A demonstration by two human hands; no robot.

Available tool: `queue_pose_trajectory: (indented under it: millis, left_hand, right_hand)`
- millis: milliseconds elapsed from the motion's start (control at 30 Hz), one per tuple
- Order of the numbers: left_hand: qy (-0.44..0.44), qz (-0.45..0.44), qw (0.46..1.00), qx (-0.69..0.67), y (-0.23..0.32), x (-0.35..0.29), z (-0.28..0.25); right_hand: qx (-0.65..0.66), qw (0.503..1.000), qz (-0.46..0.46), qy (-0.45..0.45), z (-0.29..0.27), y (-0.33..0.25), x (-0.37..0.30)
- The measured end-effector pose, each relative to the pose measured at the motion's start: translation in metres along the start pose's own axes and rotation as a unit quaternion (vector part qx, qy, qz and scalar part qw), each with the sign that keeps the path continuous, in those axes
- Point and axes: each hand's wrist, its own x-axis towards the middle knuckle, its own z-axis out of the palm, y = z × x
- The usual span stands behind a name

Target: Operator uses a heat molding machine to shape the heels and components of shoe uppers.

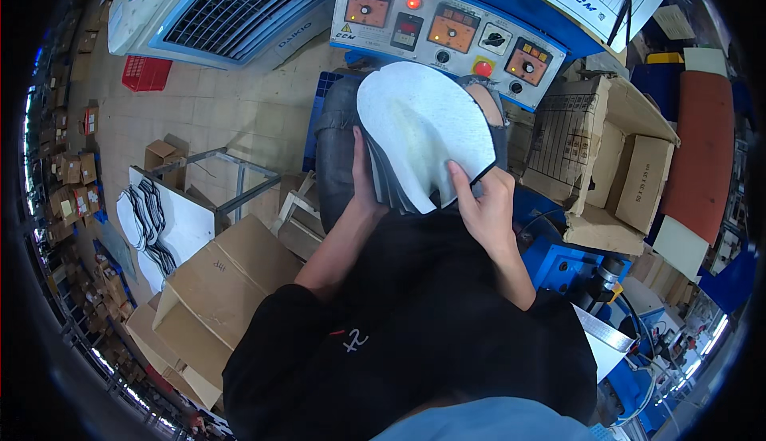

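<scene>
Over my lap I hold a stack of white, curved sheet pieces [427, 122] with rounded ends and dark edges. The top piece bows inward along its middle, and the layers fan out at the lower left. My left hand [365, 181] is wrapped around the stack's left side, its fingers partly hidden underneath. At the lower right edge, my right hand [487, 205] grips the stack with the thumb on top of the white surface. The other fingers of that hand go beneath it.
Ahead stands a control panel [471, 50] with dials and lit lamps. An open cardboard box [598, 154] is at the right, another carton [231, 281] at the left. More white pieces [144, 217] lie on a left-hand table. An air cooler [239, 10] stands far left.
</scene>
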Motion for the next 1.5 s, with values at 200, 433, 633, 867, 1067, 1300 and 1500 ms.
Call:
queue_pose_trajectory:
  millis: [200,433,633,867,1067,1300,1500]
  left_hand:
    - [-0.102,-0.004,0.994,-0.035,0.005,0.003,-0.010]
    - [0.061,0.034,0.997,-0.025,0.016,0.018,0.016]
    - [0.077,0.033,0.993,-0.078,0.021,0.021,0.016]
    - [0.066,0.080,0.985,-0.139,0.014,0.036,-0.010]
    - [-0.098,0.049,0.984,-0.143,0.005,0.049,-0.027]
    - [-0.003,-0.003,0.993,-0.116,0.013,0.038,-0.041]
    - [-0.017,-0.032,0.997,-0.062,0.028,0.020,-0.021]
  right_hand:
    - [-0.007,0.997,0.034,-0.070,-0.012,-0.009,0.016]
    - [0.022,0.999,0.022,0.039,-0.007,0.002,0.018]
    - [0.085,0.986,0.048,-0.133,0.005,0.006,0.012]
    - [0.067,0.985,-0.003,-0.156,0.027,-0.009,-0.003]
    - [0.079,0.986,-0.067,-0.127,0.024,-0.012,-0.001]
    - [0.018,0.992,-0.093,-0.088,0.012,0.005,-0.002]
    - [-0.012,0.994,-0.052,-0.093,0.013,0.011,-0.005]
